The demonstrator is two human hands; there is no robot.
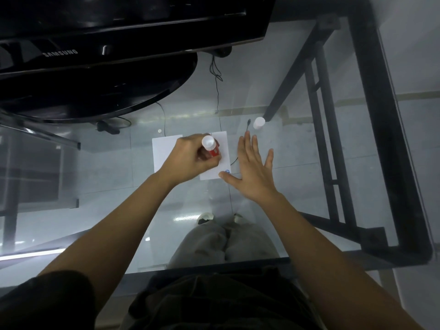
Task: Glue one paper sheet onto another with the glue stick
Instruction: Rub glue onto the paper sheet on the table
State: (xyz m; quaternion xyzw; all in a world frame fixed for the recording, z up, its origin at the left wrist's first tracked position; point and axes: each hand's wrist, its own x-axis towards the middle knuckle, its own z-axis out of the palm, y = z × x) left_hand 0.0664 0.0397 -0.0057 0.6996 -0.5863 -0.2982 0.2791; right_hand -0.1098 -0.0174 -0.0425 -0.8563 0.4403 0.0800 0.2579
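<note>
Hands work over a glass surface (297,163): left hand (190,158) clamps a red glue stick (210,146) on white paper sheets (164,151) at twelve o'clock; right hand (254,170) lies flat, fingers spread, at two o'clock.

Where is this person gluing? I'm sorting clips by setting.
Probably a home or office desk: a glass table on a black frame, a Samsung monitor, and tiled floor beneath.
</note>
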